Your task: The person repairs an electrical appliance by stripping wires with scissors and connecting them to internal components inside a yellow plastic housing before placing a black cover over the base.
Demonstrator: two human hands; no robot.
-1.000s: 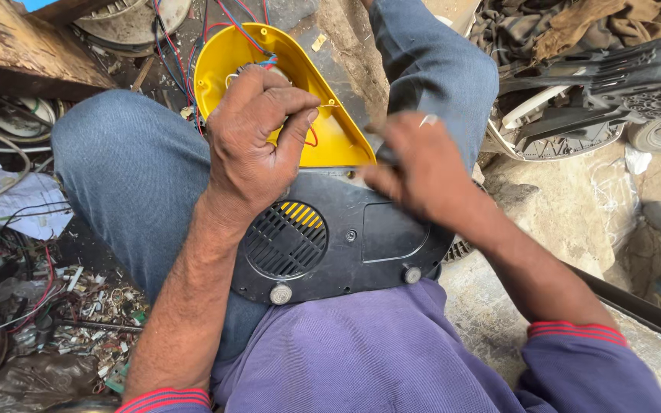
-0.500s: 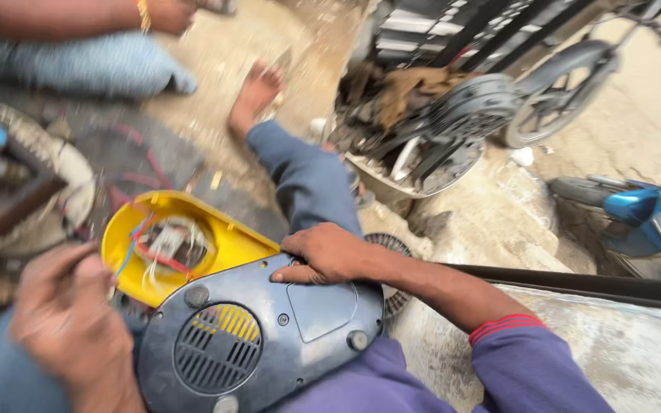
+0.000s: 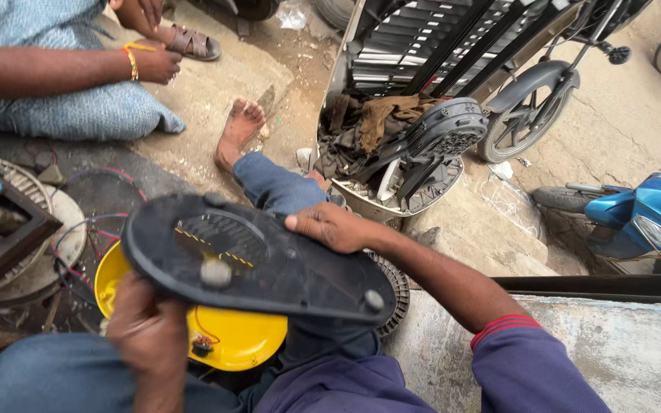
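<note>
Now the black cover is lifted off the yellow shell — long axis left-right; left hand and right hand grip its ends.

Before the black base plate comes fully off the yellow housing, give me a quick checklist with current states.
1. Left hand holds the near edge of the black base plate: ok.
2. Right hand steadies the plate's far edge: ok.
3. Plate lifted and tilted off the yellow housing: ok.
4. Wires inside the housing free of the plate: cannot tell, mostly hidden.
5. Housing steady on the lap: cannot tell, covered by plate.
6. Another person's hand away from the work: ok.
</note>
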